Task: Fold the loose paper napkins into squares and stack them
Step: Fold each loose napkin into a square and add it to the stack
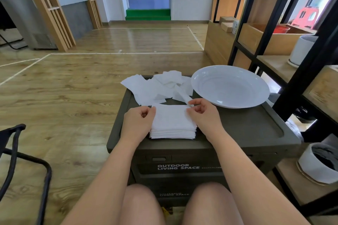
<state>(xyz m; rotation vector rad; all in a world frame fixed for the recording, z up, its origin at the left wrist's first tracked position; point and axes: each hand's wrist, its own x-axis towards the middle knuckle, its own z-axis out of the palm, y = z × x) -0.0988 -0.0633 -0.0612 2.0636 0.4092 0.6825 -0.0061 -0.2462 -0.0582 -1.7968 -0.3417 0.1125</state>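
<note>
Both hands flank the stack of folded napkins (172, 124) at surface centre: left hand (140, 121) at 9 o'clock, right hand (204, 115) at 3 o'clock, each grip pinching the top napkin's far corner. Loose napkins (157, 87) lie at 12 o'clock, equally near both hands.

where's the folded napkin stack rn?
In the head view, the folded napkin stack sits at the near centre of the dark storage box lid, between the left hand and right hand, with the loose napkins just behind it.
</note>
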